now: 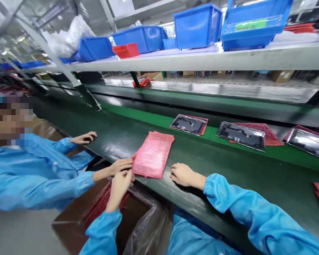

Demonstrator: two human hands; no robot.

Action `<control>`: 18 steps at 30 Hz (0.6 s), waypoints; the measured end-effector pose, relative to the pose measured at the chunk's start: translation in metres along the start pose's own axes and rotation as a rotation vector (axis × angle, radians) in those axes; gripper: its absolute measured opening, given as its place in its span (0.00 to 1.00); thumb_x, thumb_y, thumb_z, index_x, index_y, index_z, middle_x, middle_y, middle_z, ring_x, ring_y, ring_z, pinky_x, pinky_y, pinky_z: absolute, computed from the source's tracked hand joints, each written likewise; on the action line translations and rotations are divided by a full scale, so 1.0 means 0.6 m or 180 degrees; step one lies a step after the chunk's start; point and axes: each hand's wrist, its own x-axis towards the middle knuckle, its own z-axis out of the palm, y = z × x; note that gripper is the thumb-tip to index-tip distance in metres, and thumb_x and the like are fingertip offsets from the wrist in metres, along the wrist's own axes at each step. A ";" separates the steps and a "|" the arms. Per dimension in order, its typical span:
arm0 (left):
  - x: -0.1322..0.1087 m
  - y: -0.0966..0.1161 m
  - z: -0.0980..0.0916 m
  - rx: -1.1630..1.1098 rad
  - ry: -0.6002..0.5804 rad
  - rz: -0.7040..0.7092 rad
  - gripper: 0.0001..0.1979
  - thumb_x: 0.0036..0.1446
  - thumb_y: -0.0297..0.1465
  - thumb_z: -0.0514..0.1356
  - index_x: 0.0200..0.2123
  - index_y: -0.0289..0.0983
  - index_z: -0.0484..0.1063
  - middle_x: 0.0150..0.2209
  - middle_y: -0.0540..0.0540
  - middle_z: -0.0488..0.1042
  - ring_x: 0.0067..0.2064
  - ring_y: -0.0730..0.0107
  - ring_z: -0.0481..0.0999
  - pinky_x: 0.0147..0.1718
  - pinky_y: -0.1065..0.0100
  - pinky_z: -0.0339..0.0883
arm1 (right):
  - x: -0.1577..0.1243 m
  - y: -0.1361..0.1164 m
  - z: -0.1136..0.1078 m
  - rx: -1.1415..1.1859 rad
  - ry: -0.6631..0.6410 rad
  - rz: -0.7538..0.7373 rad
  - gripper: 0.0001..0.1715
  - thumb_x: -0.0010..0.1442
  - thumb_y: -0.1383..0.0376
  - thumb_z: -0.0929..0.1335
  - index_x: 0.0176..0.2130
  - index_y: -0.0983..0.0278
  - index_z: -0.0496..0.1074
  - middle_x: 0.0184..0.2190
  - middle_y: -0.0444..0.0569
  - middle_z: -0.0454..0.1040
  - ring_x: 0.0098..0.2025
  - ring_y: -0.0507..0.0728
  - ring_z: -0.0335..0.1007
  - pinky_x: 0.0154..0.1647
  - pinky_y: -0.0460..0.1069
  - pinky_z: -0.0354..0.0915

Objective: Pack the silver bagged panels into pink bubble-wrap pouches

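A stack of pink bubble bags [154, 154] lies on the dark green conveyor belt in front of me. My left hand [121, 187] is at its lower left corner, fingers bent and pinched together; what they hold, if anything, is hidden. Just behind it, a co-worker's hand [121, 165] touches the left edge of the same stack. My right hand [182, 174] rests on the belt a little to the right of the bags, apart from them. Its fingers are curled in, and nothing shows in them.
Dark flat panels in clear film [187, 124] lie on pink bags along the belt's far side. Below the belt edge stands a carton [69, 221] holding pink bags and a plastic liner [146, 226]. The co-worker's other hand [84, 138] is at left. Blue bins [198, 26] line the shelf above.
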 end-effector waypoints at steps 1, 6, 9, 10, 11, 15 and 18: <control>-0.013 -0.010 0.006 0.0105 -0.0003 0.0041 0.17 0.54 0.43 0.58 0.17 0.40 0.67 0.14 0.49 0.69 0.20 0.65 0.69 0.22 0.69 0.62 | 0.000 0.014 0.004 0.0067 0.0089 0.0189 0.09 0.60 0.65 0.72 0.27 0.61 0.76 0.33 0.52 0.78 0.38 0.59 0.75 0.41 0.51 0.69; -0.088 -0.040 0.118 0.0210 0.0174 0.0851 0.16 0.56 0.44 0.55 0.23 0.42 0.73 0.27 0.43 0.79 0.32 0.56 0.78 0.34 0.61 0.71 | 0.029 0.151 -0.055 0.0432 0.0895 0.1576 0.10 0.65 0.58 0.69 0.35 0.58 0.79 0.34 0.52 0.79 0.41 0.61 0.76 0.43 0.53 0.71; -0.118 -0.064 0.198 0.0635 0.0240 0.1350 0.15 0.56 0.40 0.58 0.41 0.42 0.79 0.51 0.39 0.80 0.56 0.46 0.76 0.53 0.51 0.68 | 0.063 0.247 -0.115 0.0691 0.1221 0.2625 0.15 0.68 0.55 0.68 0.42 0.64 0.76 0.39 0.52 0.78 0.39 0.57 0.76 0.43 0.54 0.72; -0.123 -0.074 0.215 0.0815 0.0225 0.1409 0.16 0.57 0.39 0.57 0.46 0.42 0.79 0.55 0.39 0.78 0.59 0.46 0.73 0.56 0.49 0.65 | 0.076 0.272 -0.129 0.0809 0.1258 0.2943 0.17 0.69 0.54 0.67 0.44 0.66 0.75 0.39 0.52 0.78 0.38 0.56 0.76 0.42 0.54 0.73; -0.125 -0.085 0.227 0.0974 0.0208 0.1434 0.18 0.59 0.37 0.57 0.49 0.42 0.78 0.58 0.39 0.76 0.62 0.46 0.71 0.58 0.48 0.64 | 0.088 0.292 -0.139 0.0943 0.1258 0.3210 0.18 0.69 0.54 0.67 0.45 0.67 0.74 0.39 0.51 0.77 0.37 0.55 0.76 0.40 0.53 0.73; -0.124 -0.121 0.232 0.1264 0.0171 0.1508 0.19 0.62 0.35 0.54 0.53 0.41 0.76 0.61 0.39 0.73 0.64 0.47 0.69 0.59 0.47 0.62 | 0.134 0.322 -0.139 0.1505 0.1102 0.3597 0.17 0.68 0.56 0.70 0.46 0.68 0.74 0.41 0.51 0.77 0.37 0.55 0.76 0.39 0.53 0.74; -0.125 -0.130 0.224 0.1326 0.0095 0.1559 0.20 0.63 0.34 0.53 0.56 0.42 0.75 0.62 0.40 0.73 0.65 0.48 0.67 0.60 0.48 0.62 | 0.153 0.308 -0.126 0.1911 0.1043 0.3468 0.16 0.67 0.58 0.70 0.47 0.68 0.74 0.43 0.51 0.76 0.39 0.56 0.76 0.40 0.53 0.74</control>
